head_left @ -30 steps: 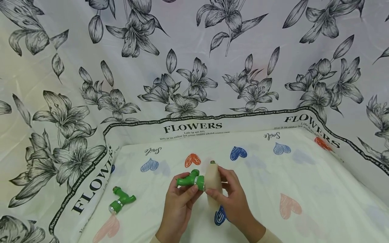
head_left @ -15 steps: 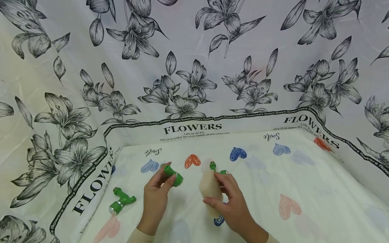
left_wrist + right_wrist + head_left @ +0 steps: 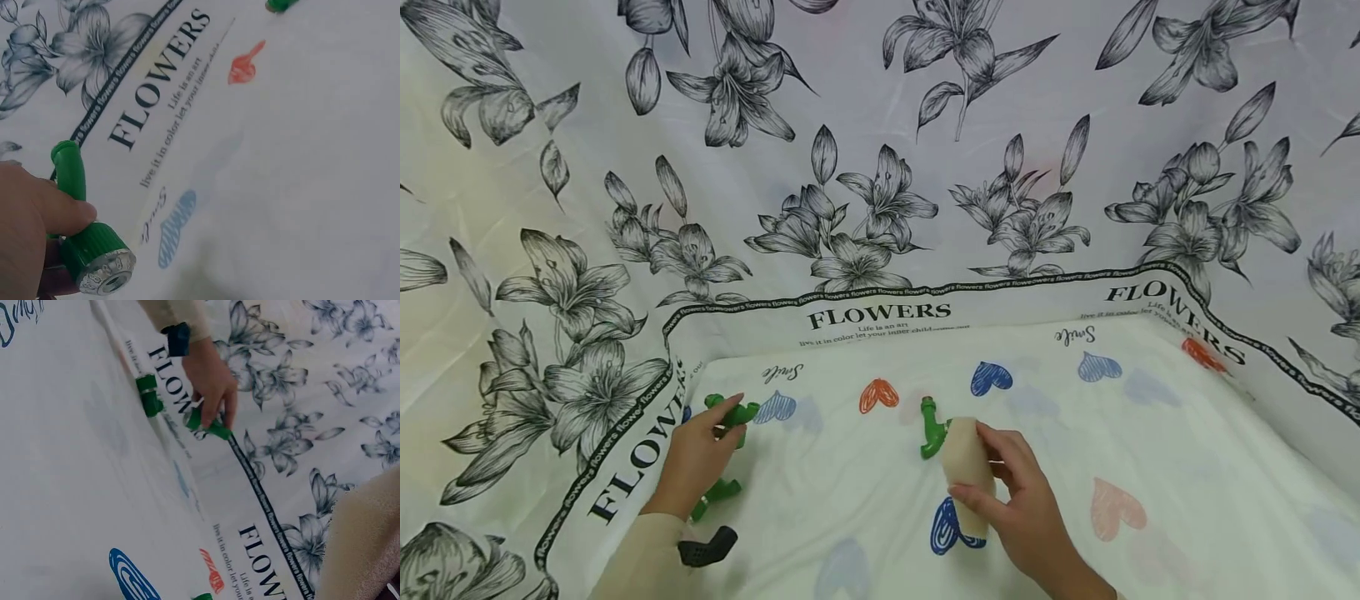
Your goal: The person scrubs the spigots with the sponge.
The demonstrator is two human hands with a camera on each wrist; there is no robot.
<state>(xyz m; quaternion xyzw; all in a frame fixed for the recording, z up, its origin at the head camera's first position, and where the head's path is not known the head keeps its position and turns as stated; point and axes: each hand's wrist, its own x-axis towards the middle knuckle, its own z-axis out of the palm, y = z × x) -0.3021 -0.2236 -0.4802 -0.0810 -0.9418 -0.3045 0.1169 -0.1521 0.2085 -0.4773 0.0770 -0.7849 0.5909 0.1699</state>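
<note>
My left hand (image 3: 696, 458) holds a green plastic tap (image 3: 747, 412) at the left of the bed-like surface. In the left wrist view the tap's ribbed collar and silver threaded end (image 3: 109, 275) show, with the thumb pressed along its body. A second green tap (image 3: 722, 490) lies just below that hand, partly hidden by the wrist. My right hand (image 3: 1018, 492) grips a beige sponge (image 3: 964, 467) upright between thumb and fingers. Behind the sponge's left side lies a third green tap (image 3: 932, 433), its right end hidden by the sponge.
A white cloth (image 3: 850, 467) printed with hearts covers the surface. Flower-patterned sheeting (image 3: 880, 208) rises along the back and sides. A black wrist device (image 3: 707, 547) sits on the left sleeve.
My left hand has carried a green tap away from the sponge to the far left. The right hand, still holding the sponge, has shifted slightly right. The third tap has come into view.
</note>
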